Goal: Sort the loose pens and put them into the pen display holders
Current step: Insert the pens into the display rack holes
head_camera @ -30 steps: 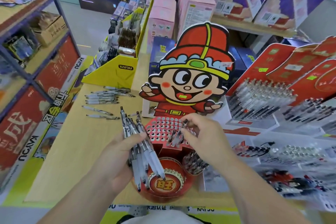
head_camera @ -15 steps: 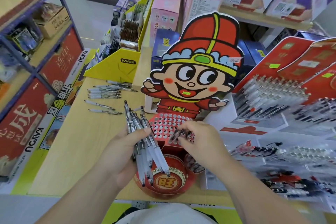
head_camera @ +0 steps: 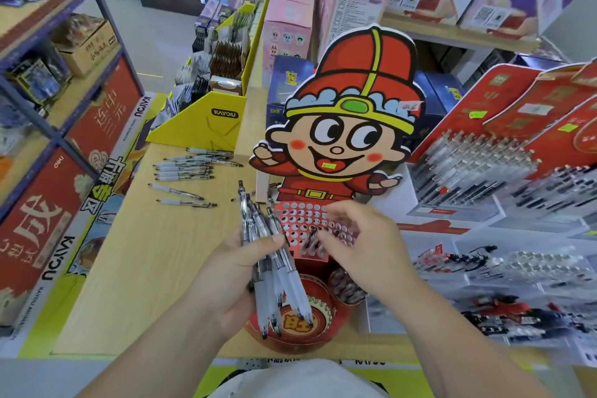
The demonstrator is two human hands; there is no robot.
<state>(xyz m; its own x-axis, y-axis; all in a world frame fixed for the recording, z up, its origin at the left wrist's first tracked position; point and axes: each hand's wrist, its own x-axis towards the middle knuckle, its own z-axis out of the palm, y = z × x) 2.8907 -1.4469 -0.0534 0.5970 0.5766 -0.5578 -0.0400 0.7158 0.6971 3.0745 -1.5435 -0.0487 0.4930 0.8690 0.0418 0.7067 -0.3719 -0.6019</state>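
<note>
My left hand grips a bundle of white pens, tips pointing down toward me, just left of the red pen display holder with its grid of holes. A few dark-capped pens stand in the holder's front holes. My right hand hovers over the holder's right side, fingers loosely spread beside those pens and holding nothing. Several loose white pens lie on the wooden table to the far left.
A cartoon figure backboard rises behind the holder, and a red round tub sits at its front. Red tiered pen displays fill the right. A yellow card box stands at the back left, with blue shelving further left.
My right hand has let go of the pen it was pushing into the holder, and its fingers have spread. The view tilted down slightly. The left hand still holds the bundle.
</note>
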